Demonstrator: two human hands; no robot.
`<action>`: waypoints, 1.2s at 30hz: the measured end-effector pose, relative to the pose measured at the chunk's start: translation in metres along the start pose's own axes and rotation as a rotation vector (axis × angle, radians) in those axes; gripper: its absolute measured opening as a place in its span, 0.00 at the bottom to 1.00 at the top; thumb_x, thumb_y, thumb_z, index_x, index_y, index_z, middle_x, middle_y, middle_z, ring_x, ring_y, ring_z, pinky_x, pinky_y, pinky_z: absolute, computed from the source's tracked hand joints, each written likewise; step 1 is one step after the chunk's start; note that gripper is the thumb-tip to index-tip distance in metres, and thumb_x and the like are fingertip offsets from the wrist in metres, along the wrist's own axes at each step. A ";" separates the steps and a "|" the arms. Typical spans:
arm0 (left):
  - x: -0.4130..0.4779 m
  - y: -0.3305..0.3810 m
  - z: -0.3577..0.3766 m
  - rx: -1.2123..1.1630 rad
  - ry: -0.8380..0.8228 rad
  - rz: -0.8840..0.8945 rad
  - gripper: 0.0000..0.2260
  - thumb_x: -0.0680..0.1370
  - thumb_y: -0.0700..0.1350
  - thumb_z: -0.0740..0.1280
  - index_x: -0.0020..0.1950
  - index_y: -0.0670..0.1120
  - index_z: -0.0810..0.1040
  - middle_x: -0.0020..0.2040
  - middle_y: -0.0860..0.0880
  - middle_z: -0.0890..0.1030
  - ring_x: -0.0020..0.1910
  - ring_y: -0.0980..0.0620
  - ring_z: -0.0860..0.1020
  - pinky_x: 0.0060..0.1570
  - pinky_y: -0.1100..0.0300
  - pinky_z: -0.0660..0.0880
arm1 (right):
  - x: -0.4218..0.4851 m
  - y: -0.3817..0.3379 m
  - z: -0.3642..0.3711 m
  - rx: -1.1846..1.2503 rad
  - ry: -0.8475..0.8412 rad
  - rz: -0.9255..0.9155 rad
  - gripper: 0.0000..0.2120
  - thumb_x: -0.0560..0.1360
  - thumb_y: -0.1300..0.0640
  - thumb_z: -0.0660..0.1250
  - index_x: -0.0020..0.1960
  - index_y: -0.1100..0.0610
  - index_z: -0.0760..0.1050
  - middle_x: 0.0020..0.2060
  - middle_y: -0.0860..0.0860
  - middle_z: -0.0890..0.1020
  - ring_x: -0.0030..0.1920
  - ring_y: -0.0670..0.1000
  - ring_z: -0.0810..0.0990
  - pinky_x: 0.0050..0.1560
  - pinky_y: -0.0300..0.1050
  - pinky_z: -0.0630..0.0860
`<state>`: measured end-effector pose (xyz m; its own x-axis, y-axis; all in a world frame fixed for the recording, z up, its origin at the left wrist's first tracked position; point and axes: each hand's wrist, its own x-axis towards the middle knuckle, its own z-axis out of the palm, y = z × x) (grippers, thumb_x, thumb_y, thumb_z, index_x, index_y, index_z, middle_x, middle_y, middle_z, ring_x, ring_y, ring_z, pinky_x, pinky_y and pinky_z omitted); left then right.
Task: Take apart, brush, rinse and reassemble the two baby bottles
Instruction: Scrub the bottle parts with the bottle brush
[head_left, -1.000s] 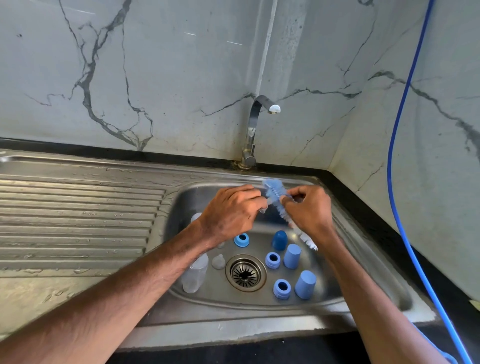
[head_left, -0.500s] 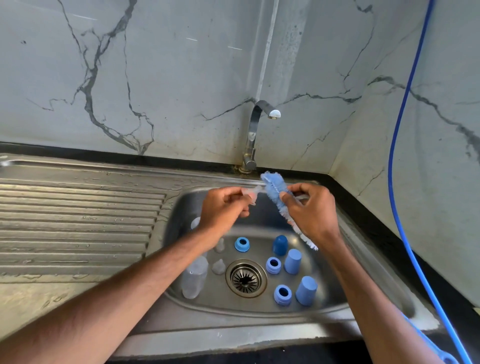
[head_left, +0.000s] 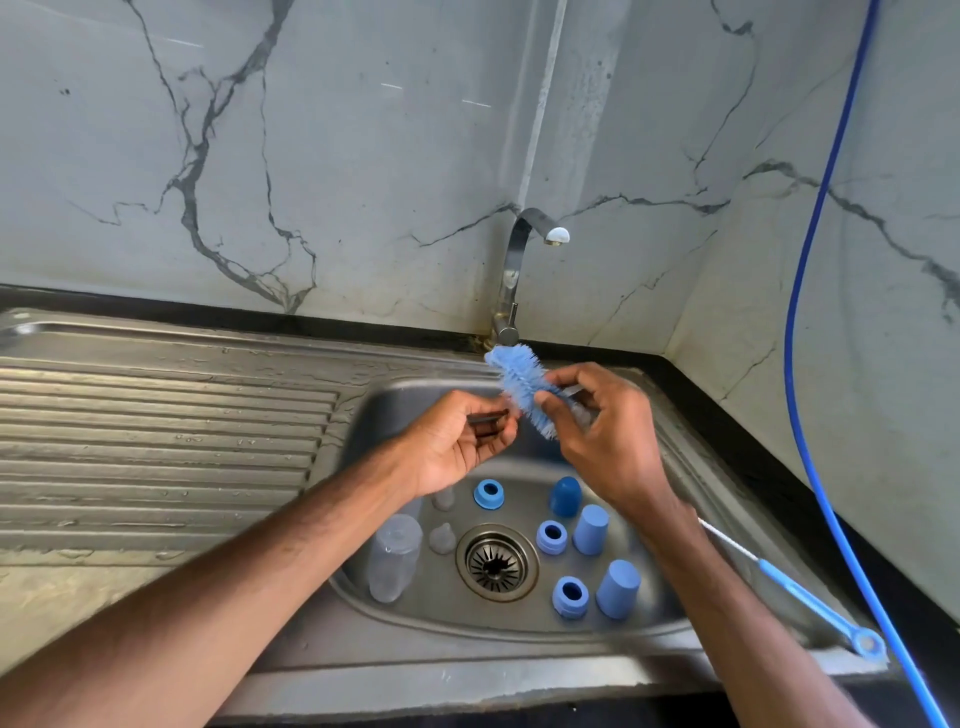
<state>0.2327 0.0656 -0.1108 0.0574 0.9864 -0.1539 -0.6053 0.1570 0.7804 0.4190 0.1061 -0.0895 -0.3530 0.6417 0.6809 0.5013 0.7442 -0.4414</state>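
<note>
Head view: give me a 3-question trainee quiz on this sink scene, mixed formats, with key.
1. True or false: water is running from the tap.
2. Which hand grips the brush near its bristles? A) left B) right C) neither
3. Fill in: ___ blue rings lie in the sink.
Key: 1 false; 2 B, the right hand; 3 three.
</note>
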 end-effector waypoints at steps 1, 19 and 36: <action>-0.001 0.001 -0.001 0.002 -0.018 -0.011 0.08 0.75 0.36 0.70 0.52 0.37 0.82 0.41 0.44 0.84 0.35 0.53 0.81 0.35 0.64 0.81 | 0.000 0.000 0.002 0.007 -0.020 0.002 0.09 0.78 0.52 0.73 0.56 0.52 0.81 0.49 0.42 0.84 0.46 0.43 0.83 0.43 0.43 0.82; 0.001 0.001 -0.004 0.018 0.007 0.047 0.07 0.76 0.37 0.70 0.53 0.37 0.82 0.41 0.45 0.84 0.35 0.54 0.81 0.35 0.65 0.81 | 0.000 0.002 0.003 0.081 0.001 0.026 0.07 0.78 0.54 0.74 0.55 0.52 0.82 0.48 0.41 0.84 0.46 0.45 0.84 0.44 0.50 0.83; 0.014 -0.005 -0.020 0.354 0.214 0.183 0.04 0.78 0.38 0.73 0.51 0.39 0.85 0.43 0.43 0.88 0.38 0.52 0.85 0.39 0.61 0.81 | 0.005 -0.001 0.019 0.053 -0.058 0.154 0.04 0.77 0.52 0.75 0.51 0.47 0.83 0.42 0.39 0.84 0.43 0.42 0.84 0.42 0.44 0.83</action>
<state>0.2204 0.0778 -0.1287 -0.2136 0.9730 -0.0874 -0.2797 0.0248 0.9598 0.4020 0.1121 -0.0968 -0.3209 0.7577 0.5683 0.5115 0.6437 -0.5693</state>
